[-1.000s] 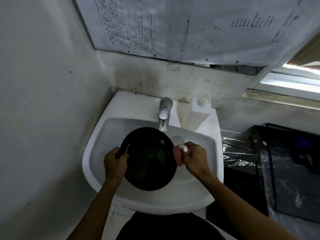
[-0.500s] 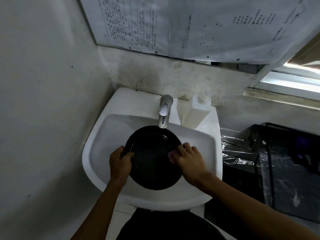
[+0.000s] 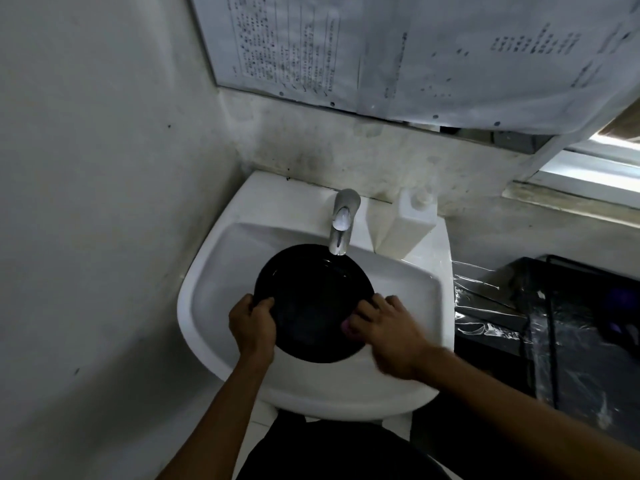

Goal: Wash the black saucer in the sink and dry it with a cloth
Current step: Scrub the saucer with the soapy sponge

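We see printed sheets (image 3: 433, 53) on the wall above the sink, covered in rows of small dark text, but we can read none of it: too small and blurred.

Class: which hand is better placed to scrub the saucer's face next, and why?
Right. The right hand already presses the pink sponge onto the saucer, while the left hand grips its rim, steadying it over the sink.

Dim; window (image 3: 595, 168) glare right; right hand (image 3: 388, 327) motion-blurred.
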Available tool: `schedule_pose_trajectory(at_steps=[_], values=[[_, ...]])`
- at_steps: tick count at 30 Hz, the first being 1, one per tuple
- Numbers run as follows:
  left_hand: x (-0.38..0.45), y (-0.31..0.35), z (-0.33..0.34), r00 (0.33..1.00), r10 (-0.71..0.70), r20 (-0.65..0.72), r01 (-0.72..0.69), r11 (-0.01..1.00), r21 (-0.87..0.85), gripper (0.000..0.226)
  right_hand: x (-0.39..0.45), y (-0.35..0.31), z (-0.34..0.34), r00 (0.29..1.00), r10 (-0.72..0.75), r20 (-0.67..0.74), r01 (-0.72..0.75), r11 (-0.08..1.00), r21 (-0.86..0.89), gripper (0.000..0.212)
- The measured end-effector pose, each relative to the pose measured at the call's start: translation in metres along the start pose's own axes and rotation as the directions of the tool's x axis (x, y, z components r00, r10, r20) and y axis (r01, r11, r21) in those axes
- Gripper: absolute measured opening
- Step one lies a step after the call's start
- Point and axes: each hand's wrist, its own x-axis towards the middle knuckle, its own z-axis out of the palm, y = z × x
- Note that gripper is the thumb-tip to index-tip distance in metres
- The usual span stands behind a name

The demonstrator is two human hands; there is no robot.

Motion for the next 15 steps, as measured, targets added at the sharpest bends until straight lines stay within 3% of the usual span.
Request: schedule_pose_trajectory(at_steps=[5,9,13,15], values=[[-0.019,0.005,0.016,0.992,-0.080,-0.102,0.072,0.994,-0.081,0.029,0.015,-0.056,0.004,0.990,-0.023,-0.141,0.041,0.992,0.121,0.032],[-0.019,0.004,0.003,0.986,-0.145,-0.084,0.133,0.982,-0.133,0.020,0.008,-0.006,-0.008,0.951,-0.067,-0.303,0.057,0.997,-0.043,0.017],[-0.039,0.008,0.010,0.983,-0.126,-0.132,0.106,0.984,-0.144,0.025,0.003,-0.025,-0.012,0.954,0.032,-0.298,-0.033,0.999,0.001,0.015],[-0.046,0.009,0.015,0.975,-0.148,-0.166,0.118,0.977,-0.178,0.017,0.012,-0.064,-0.007,0.955,0.005,-0.297,0.014,0.998,0.063,0.032]])
